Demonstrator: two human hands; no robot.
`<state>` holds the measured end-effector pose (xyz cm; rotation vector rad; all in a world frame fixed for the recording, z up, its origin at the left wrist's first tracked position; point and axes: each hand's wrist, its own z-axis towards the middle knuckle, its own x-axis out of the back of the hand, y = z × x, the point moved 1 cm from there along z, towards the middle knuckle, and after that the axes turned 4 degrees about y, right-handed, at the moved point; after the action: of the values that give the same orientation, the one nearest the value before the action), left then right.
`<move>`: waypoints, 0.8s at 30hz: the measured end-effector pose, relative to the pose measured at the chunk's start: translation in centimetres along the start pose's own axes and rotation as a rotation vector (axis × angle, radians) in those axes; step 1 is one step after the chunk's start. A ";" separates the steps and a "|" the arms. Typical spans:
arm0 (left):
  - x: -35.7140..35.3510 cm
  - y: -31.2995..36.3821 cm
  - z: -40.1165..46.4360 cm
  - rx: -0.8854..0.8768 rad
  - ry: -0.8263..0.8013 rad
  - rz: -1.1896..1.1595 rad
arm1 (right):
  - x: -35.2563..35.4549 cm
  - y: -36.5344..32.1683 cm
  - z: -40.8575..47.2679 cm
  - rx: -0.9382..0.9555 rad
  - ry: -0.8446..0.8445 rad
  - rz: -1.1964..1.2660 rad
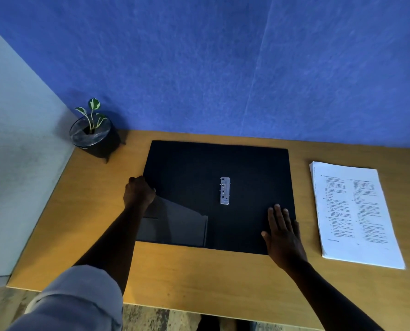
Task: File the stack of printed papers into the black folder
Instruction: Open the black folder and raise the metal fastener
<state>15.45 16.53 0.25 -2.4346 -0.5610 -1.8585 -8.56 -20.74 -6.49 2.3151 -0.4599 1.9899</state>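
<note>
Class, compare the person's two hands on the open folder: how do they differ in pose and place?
The left hand has curled fingers at the folder's left edge; whether it grips the edge is unclear. The right hand lies flat with straight fingers. The left hand sits about midway along that edge; the right hand rests on the near right corner. Both touch the folder, and neither touches the papers.

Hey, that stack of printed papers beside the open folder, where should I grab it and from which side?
Probably take the stack of printed papers by its long left edge, nearest the black folder. It lies flat on the desk, so slide fingers under that edge with the thumb on top. The right hand, resting flat on the folder, is closest.
</note>
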 end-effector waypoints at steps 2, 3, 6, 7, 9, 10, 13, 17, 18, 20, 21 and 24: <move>-0.4 0.9 -1.0 -0.023 0.037 0.031 | 0.1 -0.1 0.0 -0.003 -0.010 -0.005; -0.7 1.4 -1.6 -0.062 0.074 0.030 | 0.1 -0.1 0.0 -0.006 -0.014 -0.001; -2.0 4.0 -3.5 -0.265 0.114 -0.103 | 0.3 -0.2 -0.2 -0.010 -0.021 0.010; -2.6 5.1 -4.3 -0.321 0.066 -0.153 | 0.3 -0.3 -0.2 -0.009 -0.027 0.009; -3.8 7.1 -5.9 -0.373 -0.089 -0.223 | 0.3 -0.3 -0.1 -0.008 -0.038 0.012; -4.5 8.0 -6.7 -0.383 -0.170 -0.253 | 0.3 -0.3 -0.1 -0.008 -0.044 0.012; -6.2 10.0 -8.3 -0.405 -0.295 -0.272 | 0.4 -0.2 0.1 0.000 -0.045 0.022; -6.9 11.6 -8.6 -0.382 -0.291 -0.203 | 0.5 0.1 0.1 -0.001 -0.058 0.027; -7.0 11.8 -8.5 -0.373 -0.289 -0.179 | 0.6 0.1 0.1 -0.005 -0.063 0.026; -7.1 12.0 -8.5 -0.357 -0.280 -0.151 | 0.7 -0.1 0.1 -0.007 -0.063 0.024; -7.2 12.2 -8.4 -0.347 -0.274 -0.149 | 0.7 -0.2 0.1 -0.006 -0.060 0.025; -7.3 12.5 -8.3 -0.322 -0.262 -0.137 | 0.9 -0.2 0.1 -0.009 -0.064 0.027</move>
<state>9.88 0.92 -1.78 -2.9486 -0.4809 -1.8123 -8.27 -20.70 -5.63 2.3860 -0.5053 1.9252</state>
